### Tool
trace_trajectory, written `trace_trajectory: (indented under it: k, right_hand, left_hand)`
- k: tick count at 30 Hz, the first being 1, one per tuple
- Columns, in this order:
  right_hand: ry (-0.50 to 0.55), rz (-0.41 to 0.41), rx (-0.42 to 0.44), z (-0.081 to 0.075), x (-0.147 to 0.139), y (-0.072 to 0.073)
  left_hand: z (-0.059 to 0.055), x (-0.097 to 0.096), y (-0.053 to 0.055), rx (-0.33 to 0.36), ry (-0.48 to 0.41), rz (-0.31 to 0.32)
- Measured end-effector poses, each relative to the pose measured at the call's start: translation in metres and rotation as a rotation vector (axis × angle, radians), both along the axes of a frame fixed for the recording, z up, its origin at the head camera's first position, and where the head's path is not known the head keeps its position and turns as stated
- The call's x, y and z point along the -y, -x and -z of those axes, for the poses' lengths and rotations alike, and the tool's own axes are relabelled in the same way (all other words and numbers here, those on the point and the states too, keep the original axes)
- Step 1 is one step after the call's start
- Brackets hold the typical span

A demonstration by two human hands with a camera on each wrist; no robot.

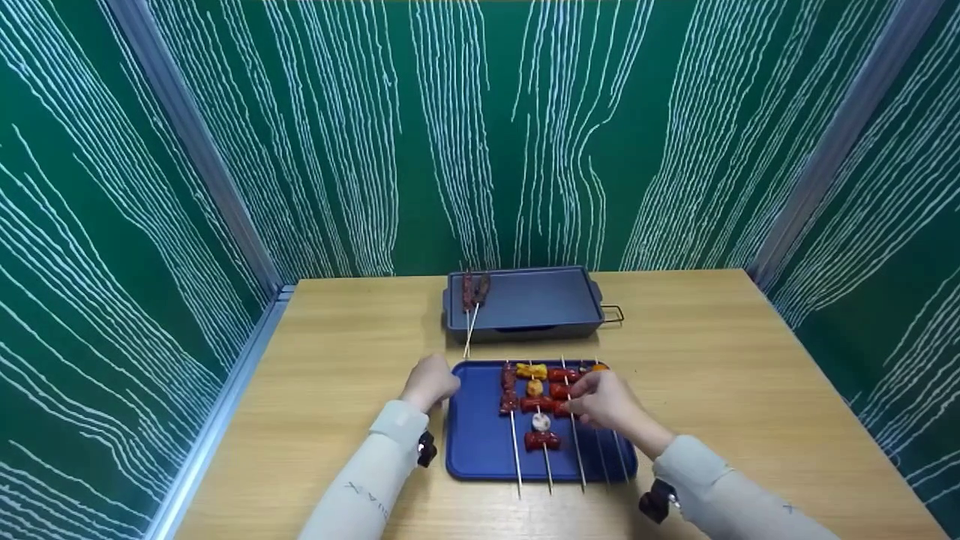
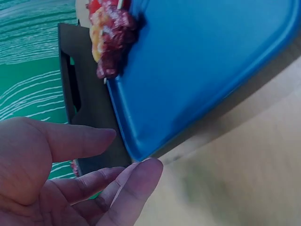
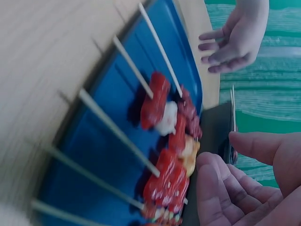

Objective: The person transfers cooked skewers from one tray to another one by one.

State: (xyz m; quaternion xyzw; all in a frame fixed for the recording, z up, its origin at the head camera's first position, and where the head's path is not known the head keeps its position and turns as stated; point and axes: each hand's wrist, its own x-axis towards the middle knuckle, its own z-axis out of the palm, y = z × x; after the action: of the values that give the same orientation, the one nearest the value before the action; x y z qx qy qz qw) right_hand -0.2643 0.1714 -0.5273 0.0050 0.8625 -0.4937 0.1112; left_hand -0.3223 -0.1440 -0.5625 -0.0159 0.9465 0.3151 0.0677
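A blue tray (image 1: 472, 431) holds several skewers side by side, their sticks jutting past its near edge. A dark red meat skewer (image 1: 509, 390) lies leftmost. To its right is a mixed skewer (image 1: 541, 441) with red, white and yellow pieces, then a red sausage skewer (image 3: 162, 181). My left hand (image 1: 431, 382) hovers by the tray's far left corner, thumb and fingers apart, holding nothing. Over the skewers on the right side is my right hand (image 1: 611, 405); its wrist view shows a gap between thumb and fingers with nothing in it. It partly hides the rightmost skewers in the head view.
Behind the tray stands a dark grey grill pan (image 1: 536, 296) with a wire handle (image 1: 613, 313) on its right. Two meat skewers (image 1: 469, 294) lie at its left end, sticks crossing over the front edge. The wooden table (image 1: 712, 360) meets green patterned walls (image 1: 540, 135).
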Motion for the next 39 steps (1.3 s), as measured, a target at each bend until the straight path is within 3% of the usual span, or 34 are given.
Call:
trace_trajectory:
  k: [2,7,13,14,17,20,21,26,32,39]
  right_hand:
    - [-0.011,0.016,-0.004,0.002,-0.009,0.002]
    - [-0.023,0.05,-0.005,0.009,-0.03,0.006]
    - [-0.051,0.079,-0.025,0.021,-0.051,0.01]
    - [-0.062,0.085,-0.03,0.023,-0.054,0.01]
    - [-0.077,0.095,-0.049,0.03,-0.063,0.011]
    - [-0.095,0.105,-0.051,0.036,-0.069,0.01]
    - [-0.102,0.104,-0.05,0.038,-0.071,0.01]
    - [-0.125,0.091,-0.025,0.047,-0.076,0.01]
    - [-0.074,0.095,-0.004,0.057,-0.078,0.01]
    - [-0.091,0.107,0.001,0.06,-0.077,0.01]
  left_hand:
    - [-0.023,-0.006,-0.009,0.019,0.001,-0.022]
    - [-0.037,-0.011,-0.012,-0.03,0.015,-0.032]
    - [-0.037,-0.01,0.004,-0.082,-0.055,-0.001]
    - [-0.021,-0.005,0.018,-0.123,-0.08,0.022]
    - [-0.02,-0.008,0.025,-0.153,-0.117,0.023]
    - [-0.024,-0.013,0.026,-0.169,-0.164,0.007]
    - [-0.041,-0.02,0.016,-0.146,-0.162,-0.021]
    - [-0.05,-0.029,0.014,-0.195,-0.128,-0.056]
    - [-0.048,-0.034,0.023,-0.205,-0.091,-0.065]
    - [-0.041,-0.036,0.035,-0.164,-0.062,-0.107]
